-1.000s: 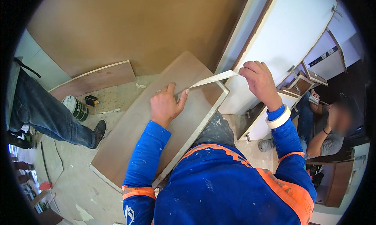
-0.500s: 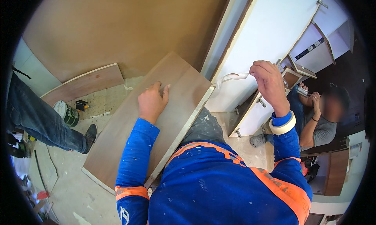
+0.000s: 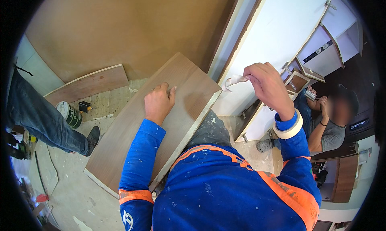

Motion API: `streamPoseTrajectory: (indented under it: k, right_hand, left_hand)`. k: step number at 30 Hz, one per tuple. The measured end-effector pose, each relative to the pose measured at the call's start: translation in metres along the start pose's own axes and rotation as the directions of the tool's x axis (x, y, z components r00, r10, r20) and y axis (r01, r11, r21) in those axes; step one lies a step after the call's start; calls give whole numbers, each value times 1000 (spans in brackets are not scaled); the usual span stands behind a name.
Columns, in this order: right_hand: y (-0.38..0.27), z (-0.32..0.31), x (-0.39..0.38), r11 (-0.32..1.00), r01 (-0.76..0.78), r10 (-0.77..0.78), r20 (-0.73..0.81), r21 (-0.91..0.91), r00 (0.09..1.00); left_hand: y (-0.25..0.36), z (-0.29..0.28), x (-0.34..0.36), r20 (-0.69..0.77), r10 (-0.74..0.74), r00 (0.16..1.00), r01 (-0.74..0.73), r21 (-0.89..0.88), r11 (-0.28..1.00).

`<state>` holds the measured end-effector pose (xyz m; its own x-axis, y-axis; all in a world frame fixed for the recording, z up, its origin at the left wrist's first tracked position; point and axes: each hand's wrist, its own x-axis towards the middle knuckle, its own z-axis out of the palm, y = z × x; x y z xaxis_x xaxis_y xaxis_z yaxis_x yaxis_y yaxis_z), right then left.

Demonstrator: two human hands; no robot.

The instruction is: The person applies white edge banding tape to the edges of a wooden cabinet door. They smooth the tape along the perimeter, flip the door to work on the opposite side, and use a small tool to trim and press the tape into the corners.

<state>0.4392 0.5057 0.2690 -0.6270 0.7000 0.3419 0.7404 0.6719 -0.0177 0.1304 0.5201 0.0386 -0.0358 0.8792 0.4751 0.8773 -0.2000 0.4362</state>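
Observation:
A wood-grain panel (image 3: 161,98) with a pale, rough edge slants across my lap. On its upper face rests my left hand (image 3: 158,102), thumb apart from the loosely bent fingers. My right hand (image 3: 268,88) pinches a curled strip of pale tape (image 3: 235,80) beyond the panel's right corner. The strip hangs in the air, apart from the panel. Around my right wrist sits a roll of masking tape (image 3: 290,127), worn like a bracelet over the blue sleeve.
White cabinet doors (image 3: 281,34) with hinges stand ahead right. A crouching co-worker (image 3: 333,122) at the right holds a small metallic object (image 3: 310,94). Another person's leg (image 3: 48,114) is at the left, near a bucket (image 3: 70,114) and a loose board (image 3: 88,84) against the wall.
The tape strip has come away from the panel's corner and curled up shorter. My right hand has moved slightly left with it. My left hand stays on the panel.

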Motion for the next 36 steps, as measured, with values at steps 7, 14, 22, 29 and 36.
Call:
streamPoseTrajectory:
  k: [7, 14, 22, 29, 36]
  right_hand:
    - [-10, 13, 30, 993, -23, 16, 62, 119, 998]
    - [-7, 39, 53, 952, -115, 78, 137, 285, 987]
    - [-32, 44, 83, 836, -143, 99, 111, 529, 989]
    - [-59, 49, 99, 699, -106, -14, 162, 707, 987]
    - [-21, 89, 81, 671, -236, 79, 249, 703, 965]
  left_hand:
    - [1, 0, 1, 66, 24, 998, -21, -47, 999]
    - [2, 5, 4, 100, 314, 944, -291, -196, 937]
    - [1, 8, 5, 119, 364, 924, -317, -294, 902]
    - [0, 25, 4, 231, 207, 951, -56, -531, 846]
    - [2, 0, 20, 209, 91, 974, 187, -961, 205]
